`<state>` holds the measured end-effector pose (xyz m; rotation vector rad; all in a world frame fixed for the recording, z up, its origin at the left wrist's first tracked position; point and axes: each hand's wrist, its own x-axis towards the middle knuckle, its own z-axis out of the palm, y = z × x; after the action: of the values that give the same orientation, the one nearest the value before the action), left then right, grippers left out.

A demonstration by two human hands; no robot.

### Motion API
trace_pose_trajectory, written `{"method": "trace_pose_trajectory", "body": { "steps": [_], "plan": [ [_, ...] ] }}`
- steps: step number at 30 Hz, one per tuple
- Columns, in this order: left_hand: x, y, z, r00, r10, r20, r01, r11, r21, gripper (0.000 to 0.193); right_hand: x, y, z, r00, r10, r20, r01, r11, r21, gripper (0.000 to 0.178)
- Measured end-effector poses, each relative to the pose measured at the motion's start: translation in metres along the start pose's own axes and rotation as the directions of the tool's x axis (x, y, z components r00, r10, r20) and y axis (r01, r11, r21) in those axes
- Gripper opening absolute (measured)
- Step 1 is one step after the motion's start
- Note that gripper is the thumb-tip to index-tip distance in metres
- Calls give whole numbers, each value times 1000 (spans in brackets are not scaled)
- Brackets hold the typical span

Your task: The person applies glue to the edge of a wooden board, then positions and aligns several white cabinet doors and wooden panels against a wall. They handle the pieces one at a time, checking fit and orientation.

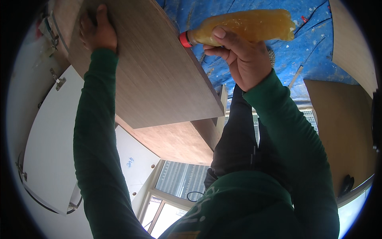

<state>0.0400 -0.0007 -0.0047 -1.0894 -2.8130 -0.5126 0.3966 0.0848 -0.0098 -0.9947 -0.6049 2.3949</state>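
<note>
My right hand (248, 57) is closed round a clear plastic bottle (254, 26) of cloudy yellow-amber stuff. The bottle lies almost level, with its red cap (185, 39) at the long right edge of a brown wood-grain panel (155, 67). Whether the cap touches that edge I cannot tell. At the panel's far left side rests my left hand (98, 32), its thumb stretched along the top face and its bent fingers at the edge, seeming to grip it. Some fingertips of both hands are hidden.
A stained blue sheet (302, 55) covers the floor. Below the panel shows a pale wooden board (175, 141). White doors with metal hinges (59, 81) stand on the left. Brown boards (338, 123) lean on the right, and a window (171, 211) lies near my body.
</note>
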Motion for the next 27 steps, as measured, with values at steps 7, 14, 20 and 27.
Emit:
{"method": "trace_pose_trajectory", "body": {
  "steps": [7, 14, 20, 27],
  "plan": [
    [0, 0, -2, 1000, -2, -13, 2, 1000, -18, 88, -16, -9, -10, 991, 128, 31, -127, 991, -29, 44],
    [-4, 7, -4, 999, -33, 2, 33, 999, 7, 88, -44, -12, -20, 980, 197, -25, -198, 977, -73, 47],
    [-2, -1, -1, 999, 28, -23, -26, 998, 58, 90, 0, -8, -9, 995, 94, 40, -92, 995, -40, 48],
    [-5, 0, -1, 999, 31, -40, -27, 995, 93, 90, -66, -3, -34, 959, 270, -90, -274, 961, -37, 48]
  ]
}}
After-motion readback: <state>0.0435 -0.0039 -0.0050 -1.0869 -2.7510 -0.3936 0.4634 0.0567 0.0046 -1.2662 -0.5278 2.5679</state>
